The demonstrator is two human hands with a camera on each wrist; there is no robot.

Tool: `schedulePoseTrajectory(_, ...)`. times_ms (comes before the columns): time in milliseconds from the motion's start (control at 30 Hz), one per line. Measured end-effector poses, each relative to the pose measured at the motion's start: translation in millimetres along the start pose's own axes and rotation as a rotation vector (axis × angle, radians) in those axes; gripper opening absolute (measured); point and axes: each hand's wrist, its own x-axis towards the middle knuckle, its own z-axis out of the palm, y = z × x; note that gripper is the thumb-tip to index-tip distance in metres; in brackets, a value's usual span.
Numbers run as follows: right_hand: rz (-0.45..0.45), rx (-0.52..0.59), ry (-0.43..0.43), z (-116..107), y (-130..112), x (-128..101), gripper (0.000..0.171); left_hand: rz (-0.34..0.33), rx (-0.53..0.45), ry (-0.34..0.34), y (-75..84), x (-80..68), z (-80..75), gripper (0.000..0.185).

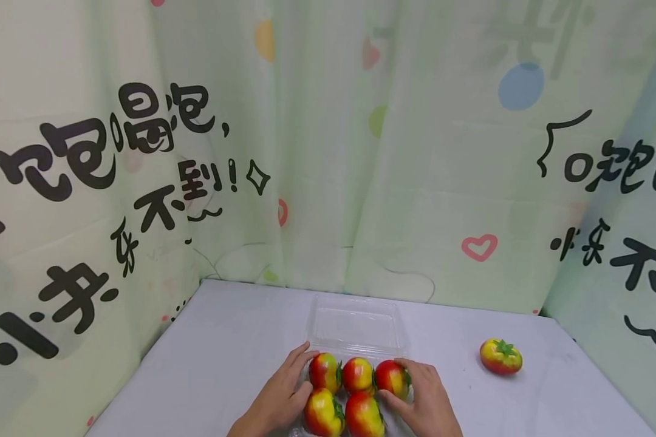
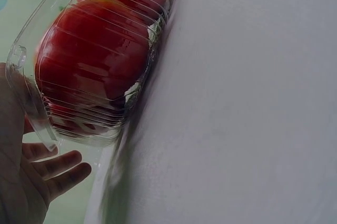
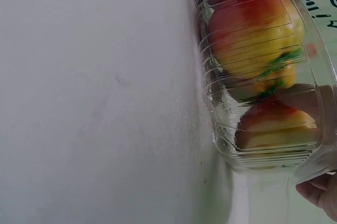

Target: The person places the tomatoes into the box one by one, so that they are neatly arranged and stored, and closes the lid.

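Note:
Several red-and-yellow, tomato-like fruits with leafy green tops sit in two rows in a clear plastic clamshell box. My left hand lies at the box's left side, its fingers loosely spread past the far end wall and its thumb beside the back left fruit. At the far right corner, my right hand holds the back right fruit between thumb and fingers. Other right fingers show beyond the end wall in the right wrist view. The box's near edge is out of the head view.
The box's transparent lid lies folded back behind it. One more red-and-yellow fruit rests on the white-covered table, to the right. Pale green printed curtains hang behind and on both sides.

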Motion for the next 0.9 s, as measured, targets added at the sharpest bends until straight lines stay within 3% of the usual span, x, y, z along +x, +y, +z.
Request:
schedulePoseTrajectory(200, 0.007, 0.005, -0.018, 2, 2, 1, 0.070, 0.010, 0.000, 0.001, -1.0, -0.7, -0.4, 0.047)
schedulePoseTrajectory(900, -0.009, 0.005, 0.048, -11, 11, -7, 0.073, 0.004, -0.003, 0.005, -0.3, -1.3, 0.4, 0.047)
